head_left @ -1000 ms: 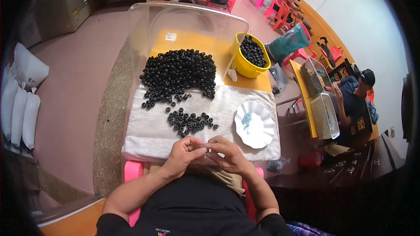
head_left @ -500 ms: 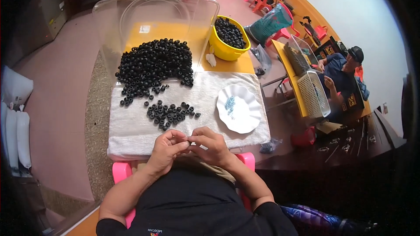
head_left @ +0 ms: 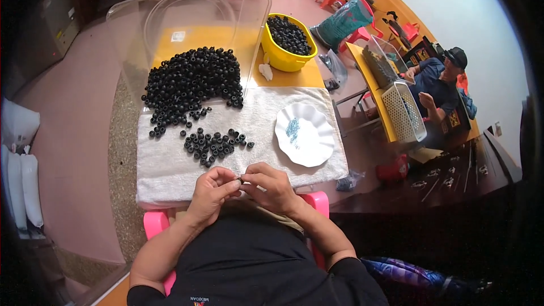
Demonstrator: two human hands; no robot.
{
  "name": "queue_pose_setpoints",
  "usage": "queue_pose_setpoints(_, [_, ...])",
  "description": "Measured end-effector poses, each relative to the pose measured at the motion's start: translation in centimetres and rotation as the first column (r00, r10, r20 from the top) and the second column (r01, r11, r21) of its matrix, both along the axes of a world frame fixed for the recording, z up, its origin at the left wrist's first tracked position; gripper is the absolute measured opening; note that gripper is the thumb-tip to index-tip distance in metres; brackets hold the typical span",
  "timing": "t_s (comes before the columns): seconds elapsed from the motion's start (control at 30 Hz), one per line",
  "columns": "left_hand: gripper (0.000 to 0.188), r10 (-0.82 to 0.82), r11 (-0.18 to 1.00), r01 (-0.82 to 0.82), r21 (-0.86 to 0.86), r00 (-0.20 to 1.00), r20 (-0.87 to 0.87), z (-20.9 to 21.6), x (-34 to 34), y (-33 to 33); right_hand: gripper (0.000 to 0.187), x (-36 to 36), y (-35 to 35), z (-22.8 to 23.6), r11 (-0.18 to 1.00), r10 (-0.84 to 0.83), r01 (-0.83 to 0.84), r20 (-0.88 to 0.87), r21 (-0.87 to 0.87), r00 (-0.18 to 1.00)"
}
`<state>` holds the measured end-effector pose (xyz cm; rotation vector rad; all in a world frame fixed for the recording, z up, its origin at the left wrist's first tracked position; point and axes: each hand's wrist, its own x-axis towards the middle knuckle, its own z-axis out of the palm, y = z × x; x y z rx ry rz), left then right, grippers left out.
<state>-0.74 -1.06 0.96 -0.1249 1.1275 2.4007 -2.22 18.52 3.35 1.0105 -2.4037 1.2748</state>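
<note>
Near the towel's front edge, my left hand and my right hand meet, both with fingertips pinched on one small black ring-shaped part. Fingers cover most of it. Just beyond my hands, a loose group of similar black ring-shaped parts lies on the white towel. Behind that spreads a large heap of them, spilling from a clear plastic bin. On the right of the towel, a white scalloped plate holds a patch of tiny bluish pieces.
A yellow tub full of black parts stands at the back right, with a crumpled white scrap beside it. Further right, another person sits by a table with a white perforated basket. White sacks stand at far left.
The view has shifted slightly, so the table things sit a little further left and higher. My hands still pinch the small part together. The other person's hand has moved.
</note>
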Motion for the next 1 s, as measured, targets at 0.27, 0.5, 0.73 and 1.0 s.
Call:
queue_pose_setpoints(0.27, [0.015,0.015,1.000,-0.015,0.026,0.999,0.028,0.0,0.0,0.0,0.027,0.5,-0.7,-0.1,0.998,-0.065,0.065,-0.061,0.004,0.996])
queue_pose_setpoints(0.5, [0.017,-0.010,0.998,0.008,0.054,0.999,0.031,-0.1,0.1,0.2,0.028,0.5,-0.4,0.2,0.999,-0.017,0.019,0.042,-0.044,0.999])
queue_pose_setpoints(0.73, [0.013,-0.010,1.000,0.010,-0.010,1.000,0.014,-0.6,0.3,0.1,0.022,-1.2,5.0,2.1,0.988,-0.142,0.148,0.125,-0.045,0.982])
queue_pose_setpoints(1.0, [0.014,-0.029,1.000,0.029,-0.007,0.999,-0.024,-0.4,0.5,0.7,0.019,-4.6,11.9,1.2,0.808,-0.494,0.457,0.003,0.372,0.870])
